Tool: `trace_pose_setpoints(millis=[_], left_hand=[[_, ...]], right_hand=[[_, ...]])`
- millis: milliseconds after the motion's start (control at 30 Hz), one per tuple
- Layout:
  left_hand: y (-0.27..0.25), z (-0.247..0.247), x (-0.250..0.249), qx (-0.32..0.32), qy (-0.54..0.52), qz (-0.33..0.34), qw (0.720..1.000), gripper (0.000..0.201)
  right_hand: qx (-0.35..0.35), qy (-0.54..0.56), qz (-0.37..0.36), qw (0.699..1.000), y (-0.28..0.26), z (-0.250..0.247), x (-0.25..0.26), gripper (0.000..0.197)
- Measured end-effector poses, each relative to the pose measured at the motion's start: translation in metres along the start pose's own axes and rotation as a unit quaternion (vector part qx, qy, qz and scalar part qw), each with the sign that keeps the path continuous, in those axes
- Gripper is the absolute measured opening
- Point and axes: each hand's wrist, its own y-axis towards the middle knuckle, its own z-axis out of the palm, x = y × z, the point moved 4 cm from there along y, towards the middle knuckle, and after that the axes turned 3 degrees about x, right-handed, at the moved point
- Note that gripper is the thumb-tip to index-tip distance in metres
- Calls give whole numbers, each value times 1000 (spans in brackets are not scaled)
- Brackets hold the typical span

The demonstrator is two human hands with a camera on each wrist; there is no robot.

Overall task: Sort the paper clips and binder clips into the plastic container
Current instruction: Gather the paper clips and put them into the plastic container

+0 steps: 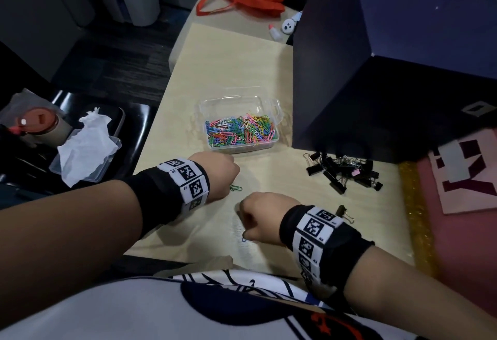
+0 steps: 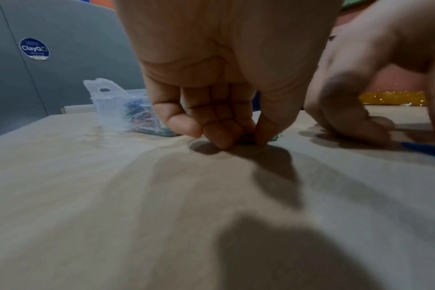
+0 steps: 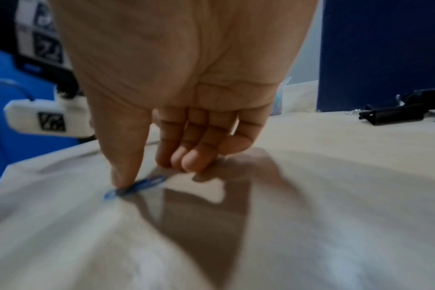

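A green paper clip (image 1: 236, 188) lies on the pale table (image 1: 269, 70) under the left hand (image 1: 219, 174), whose thumb and curled fingertips (image 2: 219, 135) pinch it. Close by, the right hand (image 1: 265, 214) presses its thumb on a blue paper clip (image 3: 137, 186), the other fingers curled just above the table. Both hands point downward. Beyond them sits the clear plastic container (image 1: 239, 124) of coloured clips; black binder clips (image 1: 344, 170) are heaped to its right. Both held clips are mostly hidden
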Motion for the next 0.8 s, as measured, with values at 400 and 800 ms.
trace_pose_setpoints(millis=[400,800], left_hand=[[-4,3,0,-7,-11,-8,1000,16],[-8,-58,53,-237,-145,-76,958,18]], right_hand=[[-54,-18,161,985,4,-14,-44,30],[-77,39,217,972,-1,-14,-51,30]])
